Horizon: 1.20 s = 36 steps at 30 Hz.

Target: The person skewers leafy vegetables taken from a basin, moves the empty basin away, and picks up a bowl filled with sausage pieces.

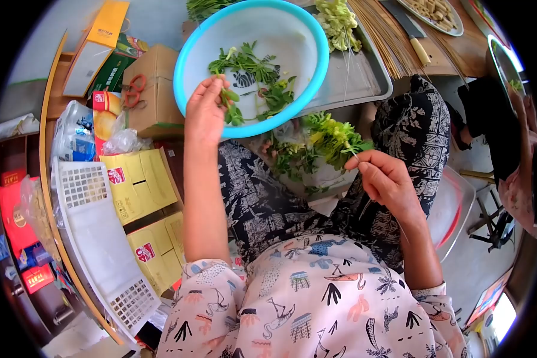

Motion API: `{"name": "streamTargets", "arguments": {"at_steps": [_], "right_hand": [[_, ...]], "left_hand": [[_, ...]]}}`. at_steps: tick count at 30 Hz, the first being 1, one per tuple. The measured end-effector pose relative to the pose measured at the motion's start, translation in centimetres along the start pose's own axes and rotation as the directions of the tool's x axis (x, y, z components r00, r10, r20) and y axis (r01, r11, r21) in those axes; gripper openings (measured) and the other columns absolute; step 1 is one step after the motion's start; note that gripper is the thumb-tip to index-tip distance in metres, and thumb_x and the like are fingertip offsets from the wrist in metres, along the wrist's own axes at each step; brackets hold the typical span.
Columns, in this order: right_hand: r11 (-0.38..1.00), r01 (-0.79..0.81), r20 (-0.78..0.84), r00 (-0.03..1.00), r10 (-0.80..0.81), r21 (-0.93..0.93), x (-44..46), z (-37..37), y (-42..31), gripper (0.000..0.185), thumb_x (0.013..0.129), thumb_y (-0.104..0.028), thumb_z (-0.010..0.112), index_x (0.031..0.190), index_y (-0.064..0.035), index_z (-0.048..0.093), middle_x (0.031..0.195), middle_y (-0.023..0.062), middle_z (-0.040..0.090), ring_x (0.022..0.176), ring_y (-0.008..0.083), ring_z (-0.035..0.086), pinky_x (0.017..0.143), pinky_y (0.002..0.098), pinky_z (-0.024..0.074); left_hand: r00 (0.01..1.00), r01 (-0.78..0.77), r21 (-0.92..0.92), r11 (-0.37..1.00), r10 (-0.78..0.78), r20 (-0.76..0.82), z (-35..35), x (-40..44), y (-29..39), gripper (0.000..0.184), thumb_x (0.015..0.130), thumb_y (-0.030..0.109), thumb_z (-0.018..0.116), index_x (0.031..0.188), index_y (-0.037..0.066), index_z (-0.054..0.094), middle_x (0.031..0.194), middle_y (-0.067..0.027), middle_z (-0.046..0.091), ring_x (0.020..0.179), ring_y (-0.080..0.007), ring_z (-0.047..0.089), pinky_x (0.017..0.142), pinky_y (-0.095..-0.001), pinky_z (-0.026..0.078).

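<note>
Over the near left rim of a blue-rimmed basin [307, 24], my left hand [206, 107] is closed, pinching a small green leafy sprig [230, 95]. More loose leafy greens [250, 65] lie inside the basin. My right hand [385, 179], also closed, pinches the end of a thin skewer; a bunch of green and yellowish leaves [337, 142] is gathered on its far end. That bunch is above my lap, right of the basin. Below it, more greens [295, 158] sit low between my knees, partly hidden.
A metal tray [355, 80] with pale green vegetables [338, 24] stands behind. Thin sticks [376, 30], a knife [414, 42] and a plate of cut pieces [435, 13] are at the back right. Cardboard boxes [155, 89], scissors [135, 89] and a white plastic basket [95, 238] stand left.
</note>
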State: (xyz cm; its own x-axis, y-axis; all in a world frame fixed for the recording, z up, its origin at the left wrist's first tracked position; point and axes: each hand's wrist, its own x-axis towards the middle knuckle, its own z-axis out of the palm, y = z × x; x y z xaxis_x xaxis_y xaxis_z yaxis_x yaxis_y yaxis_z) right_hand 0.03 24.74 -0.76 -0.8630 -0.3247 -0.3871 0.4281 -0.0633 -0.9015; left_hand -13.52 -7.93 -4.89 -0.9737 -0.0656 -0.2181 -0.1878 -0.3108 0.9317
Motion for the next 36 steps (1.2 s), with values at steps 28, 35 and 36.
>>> {"name": "streamTargets", "arguments": {"at_steps": [28, 35, 36], "right_hand": [[0.973, 0.178, 0.045, 0.984, -0.173, -0.148, -5.0, 7.4, -4.9, 0.019, 0.094, -0.01, 0.047, 0.099, 0.0011, 0.061, 0.057, -0.0059, 0.041, 0.05, 0.0014, 0.035, 0.045, 0.0178, 0.0281], [0.975, 0.159, 0.063, 0.987, -0.151, -0.158, -5.1, 7.7, -4.7, 0.019, 0.094, -0.01, 0.046, 0.098, 0.0011, 0.061, 0.056, -0.0058, 0.041, 0.049, 0.0017, 0.035, 0.045, 0.0183, 0.0281], [0.975, 0.158, 0.064, 0.987, -0.149, -0.158, -5.2, 7.8, -4.8, 0.019, 0.095, -0.01, 0.046, 0.098, 0.001, 0.061, 0.056, -0.0057, 0.041, 0.049, 0.0018, 0.035, 0.045, 0.0183, 0.0283]], "left_hand": [[0.97, 0.093, -0.365, 0.926, -0.001, 0.244, 6.9, -12.2, 3.6, 0.019, 0.085, 0.01, 0.064, 0.101, -0.001, 0.062, 0.086, -0.0052, 0.063, 0.073, -0.0102, 0.058, 0.062, -0.0209, 0.046], [0.973, 0.059, -0.352, 0.934, 0.024, 0.229, 6.7, -12.7, 3.9, 0.018, 0.086, 0.012, 0.063, 0.1, 0.0, 0.062, 0.082, -0.0037, 0.063, 0.067, -0.0093, 0.056, 0.057, -0.0212, 0.042], [0.974, 0.058, -0.347, 0.936, 0.023, 0.225, 6.6, -12.8, 3.9, 0.018, 0.086, 0.011, 0.063, 0.1, 0.0, 0.062, 0.082, -0.0036, 0.063, 0.067, -0.0093, 0.056, 0.057, -0.0214, 0.042]]}}
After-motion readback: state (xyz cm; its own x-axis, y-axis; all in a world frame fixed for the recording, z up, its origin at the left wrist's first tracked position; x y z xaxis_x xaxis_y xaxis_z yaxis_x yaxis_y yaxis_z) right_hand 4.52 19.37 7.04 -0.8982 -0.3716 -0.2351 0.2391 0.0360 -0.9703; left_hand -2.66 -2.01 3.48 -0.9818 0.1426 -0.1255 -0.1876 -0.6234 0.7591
